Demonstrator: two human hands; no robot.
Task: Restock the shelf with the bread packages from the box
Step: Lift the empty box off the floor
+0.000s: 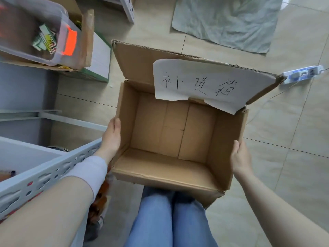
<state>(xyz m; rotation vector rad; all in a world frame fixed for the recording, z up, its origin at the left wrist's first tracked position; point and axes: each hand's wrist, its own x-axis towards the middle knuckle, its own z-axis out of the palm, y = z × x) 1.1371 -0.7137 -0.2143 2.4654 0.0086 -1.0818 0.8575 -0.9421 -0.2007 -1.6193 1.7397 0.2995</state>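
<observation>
One grey shelf (44,177) stands at my left, its perforated rail just beside my forearm. The box (160,168) hangs above my knees, its flap with the paper label (195,82) raised, and it is bare to the bottom, with no bread packages in it. My left hand (111,138) and right hand (240,157) press its outer walls, thumbs straight, the other fingers hidden behind the hands. I judge the unloading done. Next I need floor room to set the box down squarely.
</observation>
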